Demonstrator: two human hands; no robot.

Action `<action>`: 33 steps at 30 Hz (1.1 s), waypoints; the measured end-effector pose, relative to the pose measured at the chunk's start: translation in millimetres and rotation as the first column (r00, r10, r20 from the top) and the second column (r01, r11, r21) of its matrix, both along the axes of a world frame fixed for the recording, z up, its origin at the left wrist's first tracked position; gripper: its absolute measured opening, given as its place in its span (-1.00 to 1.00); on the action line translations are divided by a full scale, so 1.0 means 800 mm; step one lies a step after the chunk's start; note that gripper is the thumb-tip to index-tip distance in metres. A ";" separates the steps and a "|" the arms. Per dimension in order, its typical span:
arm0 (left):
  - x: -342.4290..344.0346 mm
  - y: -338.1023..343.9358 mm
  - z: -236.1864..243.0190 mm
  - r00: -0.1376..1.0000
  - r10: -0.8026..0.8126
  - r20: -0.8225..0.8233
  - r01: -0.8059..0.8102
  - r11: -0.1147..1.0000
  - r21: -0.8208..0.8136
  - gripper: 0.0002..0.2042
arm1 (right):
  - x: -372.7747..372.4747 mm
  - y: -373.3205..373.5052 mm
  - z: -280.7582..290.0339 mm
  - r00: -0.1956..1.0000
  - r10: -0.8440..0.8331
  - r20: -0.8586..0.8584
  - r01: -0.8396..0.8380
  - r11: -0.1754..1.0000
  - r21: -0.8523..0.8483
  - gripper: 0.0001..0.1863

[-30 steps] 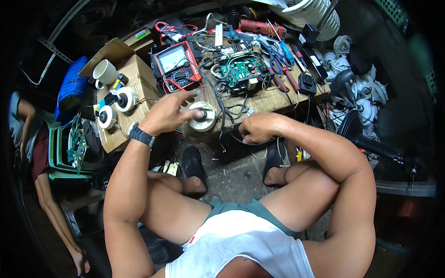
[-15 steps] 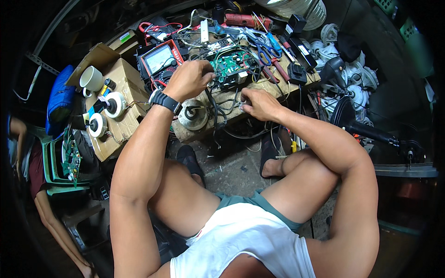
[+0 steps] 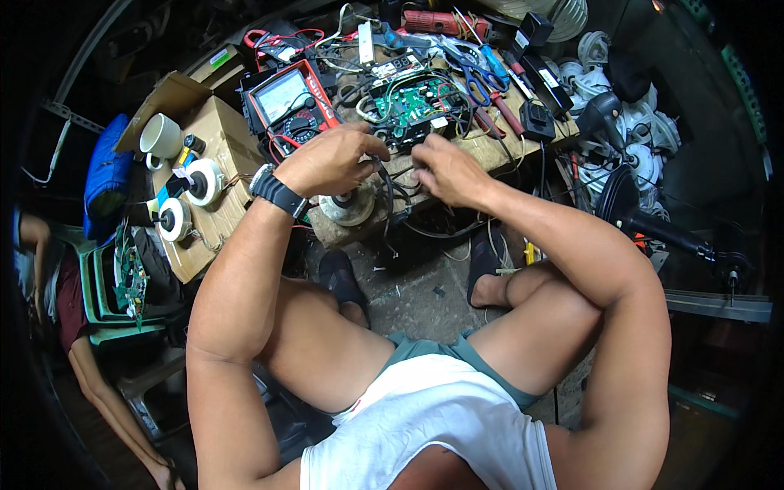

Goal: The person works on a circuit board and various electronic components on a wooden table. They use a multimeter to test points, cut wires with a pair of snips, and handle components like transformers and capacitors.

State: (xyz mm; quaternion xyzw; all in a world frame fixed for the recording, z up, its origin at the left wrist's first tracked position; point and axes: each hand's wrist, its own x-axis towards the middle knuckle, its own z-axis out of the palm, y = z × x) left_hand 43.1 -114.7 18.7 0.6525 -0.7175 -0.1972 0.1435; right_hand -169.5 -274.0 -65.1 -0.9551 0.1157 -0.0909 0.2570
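My left hand (image 3: pixel 343 157), wearing a black wristwatch (image 3: pixel 280 193), hovers over the front of the wooden bench with its fingers curled. Its fingertips are beside dark cables (image 3: pixel 390 200); what they pinch is hidden. My right hand (image 3: pixel 451 169) faces it with bent fingers closed just in front of the circuit board, near the same cables. Anything in it is too small to make out. Behind both hands lies a green circuit board (image 3: pixel 406 104) in a black frame with wires. A round motor with a pale housing (image 3: pixel 346 209) sits beneath my left hand.
A red-framed multimeter (image 3: pixel 286 102) stands left of the board. Blue-handled scissors (image 3: pixel 478 80) and a black adapter (image 3: pixel 536 121) lie right. A cardboard box (image 3: pixel 224 143) bears a white mug (image 3: pixel 162 137) and motors. Another person's arm (image 3: pixel 102 392) shows at far left.
My left hand has come down from the board's left edge toward the cables. The right hand has moved slightly up and right. The whole view has shifted slightly.
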 end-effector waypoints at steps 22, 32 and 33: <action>-0.028 -0.100 -0.032 0.907 0.412 -0.085 -0.418 0.906 -0.071 -0.60 | -0.019 0.069 0.004 0.645 0.370 -0.669 -0.314 0.926 0.210 0.05; -0.043 -0.099 -0.066 0.932 0.308 0.192 -0.269 0.941 -0.205 -0.68 | -0.018 0.087 -0.017 0.739 0.356 -0.572 -0.264 0.934 0.241 -0.05; -0.041 -0.101 -0.068 0.931 0.314 0.184 -0.276 0.939 -0.203 -0.67 | -0.017 0.089 -0.016 0.745 0.357 -0.564 -0.256 0.933 0.252 -0.05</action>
